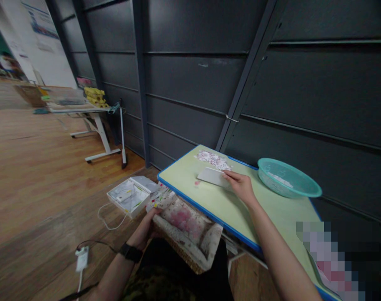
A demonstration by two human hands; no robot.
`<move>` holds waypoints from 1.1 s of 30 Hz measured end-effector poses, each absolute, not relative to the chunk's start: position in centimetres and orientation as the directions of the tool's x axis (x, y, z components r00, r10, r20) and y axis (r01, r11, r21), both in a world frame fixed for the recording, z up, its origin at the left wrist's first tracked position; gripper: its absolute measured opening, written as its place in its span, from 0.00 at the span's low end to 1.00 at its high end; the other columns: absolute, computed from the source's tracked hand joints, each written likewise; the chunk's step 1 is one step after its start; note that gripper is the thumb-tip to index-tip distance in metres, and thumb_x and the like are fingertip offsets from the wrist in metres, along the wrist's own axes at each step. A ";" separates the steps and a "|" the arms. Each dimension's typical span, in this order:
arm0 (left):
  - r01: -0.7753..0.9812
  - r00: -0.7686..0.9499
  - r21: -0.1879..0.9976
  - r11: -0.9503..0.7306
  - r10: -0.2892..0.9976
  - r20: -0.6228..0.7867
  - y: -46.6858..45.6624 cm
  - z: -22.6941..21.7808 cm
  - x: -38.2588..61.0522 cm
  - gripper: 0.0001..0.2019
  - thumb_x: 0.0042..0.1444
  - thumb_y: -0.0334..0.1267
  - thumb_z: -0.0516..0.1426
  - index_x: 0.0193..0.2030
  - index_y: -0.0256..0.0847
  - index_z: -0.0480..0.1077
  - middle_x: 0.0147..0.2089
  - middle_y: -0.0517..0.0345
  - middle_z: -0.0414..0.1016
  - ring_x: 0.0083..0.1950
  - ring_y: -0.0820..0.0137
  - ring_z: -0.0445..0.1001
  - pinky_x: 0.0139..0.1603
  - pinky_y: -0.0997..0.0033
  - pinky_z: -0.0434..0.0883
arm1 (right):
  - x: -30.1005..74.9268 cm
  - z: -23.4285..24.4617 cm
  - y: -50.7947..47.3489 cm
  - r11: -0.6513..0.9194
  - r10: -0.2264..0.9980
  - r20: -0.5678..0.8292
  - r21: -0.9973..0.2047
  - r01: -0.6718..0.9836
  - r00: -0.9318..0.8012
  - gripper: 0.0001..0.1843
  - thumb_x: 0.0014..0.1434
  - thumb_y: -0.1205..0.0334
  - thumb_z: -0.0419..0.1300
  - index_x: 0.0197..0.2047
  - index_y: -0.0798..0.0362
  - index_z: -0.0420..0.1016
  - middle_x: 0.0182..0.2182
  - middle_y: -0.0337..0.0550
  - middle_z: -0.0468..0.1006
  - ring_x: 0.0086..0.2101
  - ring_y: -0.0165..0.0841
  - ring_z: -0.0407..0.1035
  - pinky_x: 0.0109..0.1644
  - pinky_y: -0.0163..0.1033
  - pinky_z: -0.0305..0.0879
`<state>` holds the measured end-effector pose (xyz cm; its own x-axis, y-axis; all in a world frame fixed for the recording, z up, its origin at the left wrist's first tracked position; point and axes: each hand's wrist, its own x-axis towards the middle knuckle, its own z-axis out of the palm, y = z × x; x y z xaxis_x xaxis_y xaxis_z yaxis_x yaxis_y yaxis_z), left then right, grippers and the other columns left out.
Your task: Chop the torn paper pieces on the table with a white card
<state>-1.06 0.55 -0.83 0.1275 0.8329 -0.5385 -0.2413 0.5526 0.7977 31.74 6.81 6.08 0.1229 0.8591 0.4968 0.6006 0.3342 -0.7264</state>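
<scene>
My right hand [240, 186] pinches one end of a flat, pale grey rectangular card [210, 176] over the yellow-green table [180, 175]. Just behind the card lies a spread of small white and pinkish pieces [213, 158]. A small pink spot shows on the tabletop at the card's lower left. At the table's front edge, my left hand [151, 223] grips the left side of a cloth-lined woven basket [185, 219]. Pink stains and dark specks mark its lining. The basket tilts above my lap, and some of my left fingers are hidden beneath it.
A green plastic basin [287, 179] with white bits inside stands at the table's back right. On the floor at left are an open white box [129, 195] and a power strip [82, 258] with cables. A dark panel wall [190, 75] rises behind; another table [80, 109] stands farther left.
</scene>
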 end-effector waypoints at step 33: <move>-0.285 0.152 0.768 0.573 0.818 -0.554 0.1 0.0 -0.6 0.12 0.47 0.46 0.57 0.35 0.41 0.70 0.20 0.59 0.74 0.24 0.63 0.74 0.27 0.64 0.73 | 32.0 7.8 5.1 0.270 0.924 0.377 -0.754 0.599 0.057 0.20 0.50 0.47 0.60 0.36 0.52 0.82 0.34 0.45 0.82 0.35 0.41 0.74 0.37 0.43 0.70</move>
<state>-0.59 0.11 0.03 0.1516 0.8183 -0.5544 -0.2848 0.5732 0.7683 31.97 5.08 7.77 0.0573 0.9244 0.3771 0.5990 0.2703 -0.7537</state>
